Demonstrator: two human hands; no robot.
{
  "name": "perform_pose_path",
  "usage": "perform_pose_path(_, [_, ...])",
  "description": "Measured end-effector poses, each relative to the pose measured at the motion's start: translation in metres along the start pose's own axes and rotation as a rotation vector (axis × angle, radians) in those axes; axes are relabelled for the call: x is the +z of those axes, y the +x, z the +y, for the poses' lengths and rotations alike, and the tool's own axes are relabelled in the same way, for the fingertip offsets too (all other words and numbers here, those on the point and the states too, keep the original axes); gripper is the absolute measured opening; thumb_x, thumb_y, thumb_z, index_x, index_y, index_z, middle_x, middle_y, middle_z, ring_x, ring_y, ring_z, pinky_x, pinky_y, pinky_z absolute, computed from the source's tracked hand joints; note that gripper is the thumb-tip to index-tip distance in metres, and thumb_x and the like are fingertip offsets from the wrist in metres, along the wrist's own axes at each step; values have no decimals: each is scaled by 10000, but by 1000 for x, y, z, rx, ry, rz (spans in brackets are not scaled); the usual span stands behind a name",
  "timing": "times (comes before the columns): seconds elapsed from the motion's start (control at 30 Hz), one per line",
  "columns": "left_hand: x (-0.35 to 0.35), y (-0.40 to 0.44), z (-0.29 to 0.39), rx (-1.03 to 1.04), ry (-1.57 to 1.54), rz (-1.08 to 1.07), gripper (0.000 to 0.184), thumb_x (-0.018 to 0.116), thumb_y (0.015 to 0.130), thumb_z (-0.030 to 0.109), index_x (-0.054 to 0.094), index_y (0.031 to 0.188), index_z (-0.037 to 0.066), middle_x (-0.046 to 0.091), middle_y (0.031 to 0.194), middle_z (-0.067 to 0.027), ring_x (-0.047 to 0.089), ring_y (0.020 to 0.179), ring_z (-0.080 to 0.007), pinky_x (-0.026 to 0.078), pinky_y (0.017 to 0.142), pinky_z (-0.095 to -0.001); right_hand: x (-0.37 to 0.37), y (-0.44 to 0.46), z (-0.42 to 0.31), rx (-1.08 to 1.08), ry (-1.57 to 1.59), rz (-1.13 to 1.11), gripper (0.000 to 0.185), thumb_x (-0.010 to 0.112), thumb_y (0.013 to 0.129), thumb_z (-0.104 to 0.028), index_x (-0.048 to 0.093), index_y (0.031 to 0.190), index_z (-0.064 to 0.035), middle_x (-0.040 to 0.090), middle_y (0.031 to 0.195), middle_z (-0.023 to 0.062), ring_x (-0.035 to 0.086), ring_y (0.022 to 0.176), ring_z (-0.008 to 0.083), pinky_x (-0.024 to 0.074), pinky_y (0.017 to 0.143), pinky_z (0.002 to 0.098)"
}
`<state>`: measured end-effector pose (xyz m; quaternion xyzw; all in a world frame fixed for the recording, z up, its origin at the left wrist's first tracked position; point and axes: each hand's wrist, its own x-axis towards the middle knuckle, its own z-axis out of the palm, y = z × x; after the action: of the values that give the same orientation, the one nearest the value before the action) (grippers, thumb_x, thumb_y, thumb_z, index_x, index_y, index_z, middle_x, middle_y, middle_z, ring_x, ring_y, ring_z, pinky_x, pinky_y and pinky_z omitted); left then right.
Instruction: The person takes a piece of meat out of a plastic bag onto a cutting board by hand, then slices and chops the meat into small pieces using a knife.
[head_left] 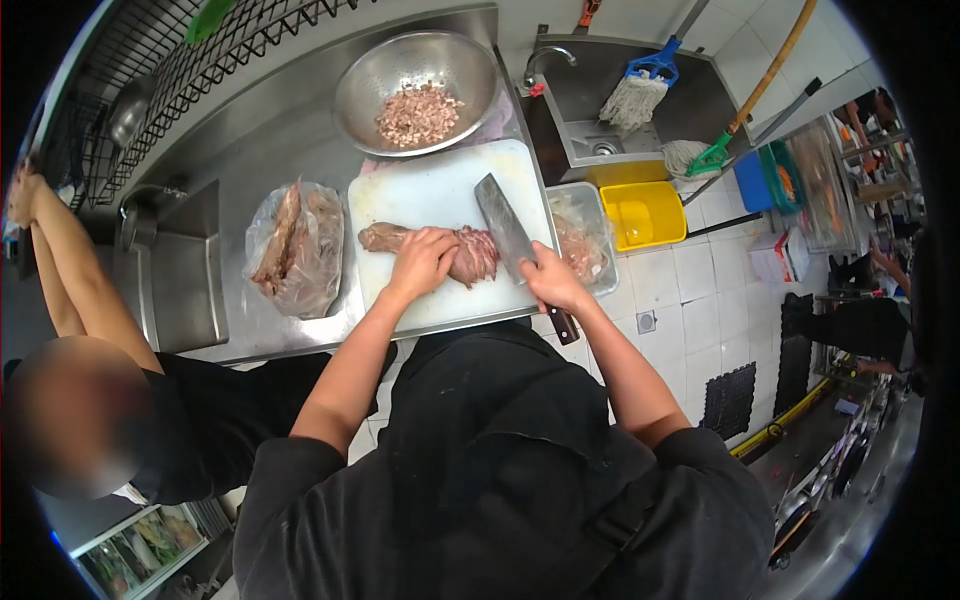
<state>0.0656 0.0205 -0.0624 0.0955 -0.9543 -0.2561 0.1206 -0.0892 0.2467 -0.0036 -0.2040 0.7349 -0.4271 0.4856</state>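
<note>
On the white cutting board point(432, 185) lies a long piece of brownish-pink meat point(477, 260), its right end cut into slices that still sit together. My left hand point(426, 262) presses down on the middle of it with bent fingers. My right hand point(553, 280) grips a cleaver point(506, 225) by its dark handle. The broad blade points up and away, just right of the slices, apart from them as far as I can see. Left of the board, a clear plastic bag point(325, 255) holds more long pieces of meat point(280, 245).
Behind the board stands a big metal bowl point(352, 105) of diced meat. A clear tub point(603, 262) is at the board's right, beside a yellow bucket point(645, 215). Mops point(635, 100) rest by the sink point(575, 75). Another person's arms point(85, 260) reach in at the left.
</note>
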Motion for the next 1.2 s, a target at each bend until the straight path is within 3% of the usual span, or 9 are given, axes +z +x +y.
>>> perform_pose_path(0.07, [0,0,0,-6,-7,7,178,679,922,182,750,1049,79,709,1117,-58,622,1111,-275,439,952,-420,-4,-1,0,6,-210,53,384,483,1002,-202,463,1271,71,652,738,228,632,496,333,516,495,469])
perform_pose_path(0.1, [-1,0,0,-4,-13,17,173,684,915,170,749,1042,71,718,1088,-67,636,1084,-281,451,946,-417,-4,1,6,8,-209,47,384,483,1002,-202,463,1271,71,652,738,228,632,496,333,516,495,469])
perform_pose_path(0.17, [-2,2,-1,8,-67,82,150,688,909,153,746,1013,62,715,1065,-74,636,1063,-286,458,944,-419,-1,7,22,-126,-488,155,376,497,978,-185,471,1263,59,674,849,330,684,739,486,535,695,576])
perform_pose_path(0.2, [-1,0,-2,25,-124,147,128,692,902,136,744,985,53,713,1043,-81,636,1043,-291,465,942,-422,2,3,19,-122,-483,151,376,497,978,-185,471,1263,59,674,849,330,684,739,486,535,695,576])
perform_pose_path(0.27, [-9,-6,-3,-29,-139,164,119,696,900,133,738,979,54,711,1043,-82,637,1044,-292,465,947,-426,13,-12,3,-140,-565,148,352,506,961,-178,484,1234,43,671,913,359,643,912,551,492,832,628])
perform_pose_path(0.43, [-11,-19,-15,21,-43,125,110,701,899,135,722,976,59,705,1049,-80,637,1045,-291,465,947,-420,54,-27,-21,-127,-671,33,243,497,945,-124,481,1123,41,692,900,331,679,863,513,516,797,608])
perform_pose_path(0.8, [-3,-26,-25,84,-64,178,136,716,890,139,698,1000,61,693,1102,-91,634,1047,-305,458,916,-430,95,-56,-50,88,-838,-56,200,466,915,-42,457,1097,39,702,876,311,694,838,497,525,766,594])
perform_pose_path(1.0, [1,-28,-32,80,-108,177,124,718,886,132,699,989,64,700,1078,-90,636,1033,-314,468,911,-435,120,11,-14,-88,-824,140,195,462,939,-77,457,1107,22,699,899,312,698,857,486,526,777,601])
perform_pose_path(1.2, [-1,-23,-32,97,-195,229,101,731,860,78,707,951,40,697,1035,-109,645,993,-329,508,894,-435,105,-7,-39,-30,-855,107,203,461,942,-89,453,1105,33,700,882,304,696,851,488,531,761,599])
